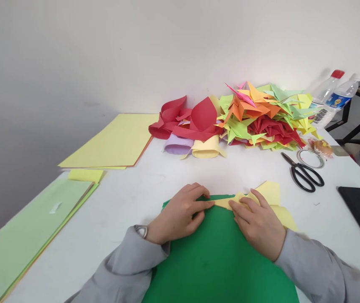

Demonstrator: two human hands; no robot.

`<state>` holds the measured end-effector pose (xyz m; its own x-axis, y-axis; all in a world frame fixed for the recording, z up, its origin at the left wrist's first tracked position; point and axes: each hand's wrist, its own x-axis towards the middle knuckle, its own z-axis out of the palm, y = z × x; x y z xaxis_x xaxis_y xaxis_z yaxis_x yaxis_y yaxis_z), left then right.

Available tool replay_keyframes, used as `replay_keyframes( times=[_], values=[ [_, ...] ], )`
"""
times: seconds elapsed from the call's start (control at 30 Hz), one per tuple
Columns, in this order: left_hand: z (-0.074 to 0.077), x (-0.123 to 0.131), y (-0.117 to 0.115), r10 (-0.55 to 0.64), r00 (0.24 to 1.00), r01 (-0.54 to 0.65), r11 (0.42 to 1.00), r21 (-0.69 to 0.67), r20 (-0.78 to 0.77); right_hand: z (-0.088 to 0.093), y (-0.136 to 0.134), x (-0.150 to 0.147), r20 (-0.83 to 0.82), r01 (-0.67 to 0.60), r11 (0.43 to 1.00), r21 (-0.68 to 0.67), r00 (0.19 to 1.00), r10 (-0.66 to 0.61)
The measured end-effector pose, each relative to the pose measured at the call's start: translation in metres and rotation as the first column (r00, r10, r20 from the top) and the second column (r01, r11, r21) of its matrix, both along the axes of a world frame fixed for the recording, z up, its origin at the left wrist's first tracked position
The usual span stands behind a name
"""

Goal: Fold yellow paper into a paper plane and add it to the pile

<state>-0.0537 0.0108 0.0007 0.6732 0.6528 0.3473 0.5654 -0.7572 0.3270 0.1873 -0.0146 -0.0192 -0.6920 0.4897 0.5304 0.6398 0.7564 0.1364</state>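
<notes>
1. The yellow paper point(271, 194) lay across the far part of the green sheet point(221, 256), its wide end poking past the sheet's right side. It might have slipped, because only your hands seemed to hold it down.
2. Your left hand point(184, 212) was on its thin tip and your right hand point(257, 223) was on the thicker part, with a small gap between them. I couldn't tell if your fingers were pinching or just pressing. Pushing unevenly could have made a crooked crease or a rip.
3. The green sheet was under both hands. A leaning arm could have wrinkled it, or dragged it along.
4. On the table point(120, 198), the scissors point(294, 165) lay beyond your right hand. A fast reach could have bumped them.
5. The pile of folded paper shapes point(271, 128) stood tall by the wall, so a hard table bump could have made some tumble.
</notes>
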Motion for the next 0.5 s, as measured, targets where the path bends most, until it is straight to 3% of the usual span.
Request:
replay_keyframes(
  times=[0.17, 0.5],
  values=[
    [-0.0028, -0.0021, 0.0030, 0.007, 0.999, -0.009, 0.999, 0.048, 0.049, 0.0002, -0.0004, 0.0003, 0.005, -0.002, 1.000, 0.000, 1.000, 0.002],
    [-0.0051, 0.0049, -0.0006, 0.031, 0.995, -0.009, 0.974, 0.228, -0.090, -0.0012, -0.0017, 0.0002, 0.015, 0.009, 1.000, -0.009, 1.000, -0.008]
  ],
)
